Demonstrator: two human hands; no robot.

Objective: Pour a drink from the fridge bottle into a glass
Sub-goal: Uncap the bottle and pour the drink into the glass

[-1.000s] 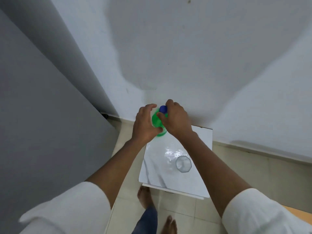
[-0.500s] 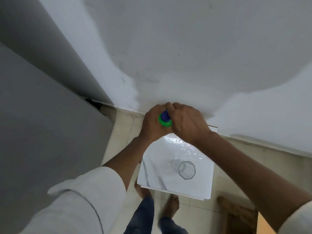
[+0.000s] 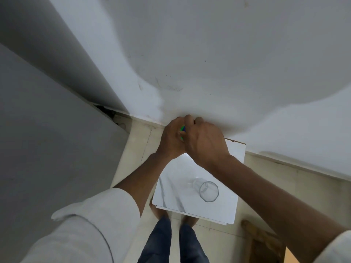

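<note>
I judge I'm at the uncapping step: my left hand (image 3: 171, 140) wraps the bottle (image 3: 182, 129) at the counter's (image 3: 190, 168) 12 o'clock edge, my right hand (image 3: 206, 141) has its grip clamped over the cap. Next, lift it off, then tip toward the empty glass (image 3: 208, 191) at 5 o'clock.

Your left hand (image 3: 171, 138) and right hand (image 3: 206, 142) meet over the far edge of the desk (image 3: 176, 190), wrapped around the bottle (image 3: 182, 130) between them, close to the wall (image 3: 209, 54) behind. The glass (image 3: 208, 191) stands on the desk nearer you, to the right, well apart from both hands.
</note>
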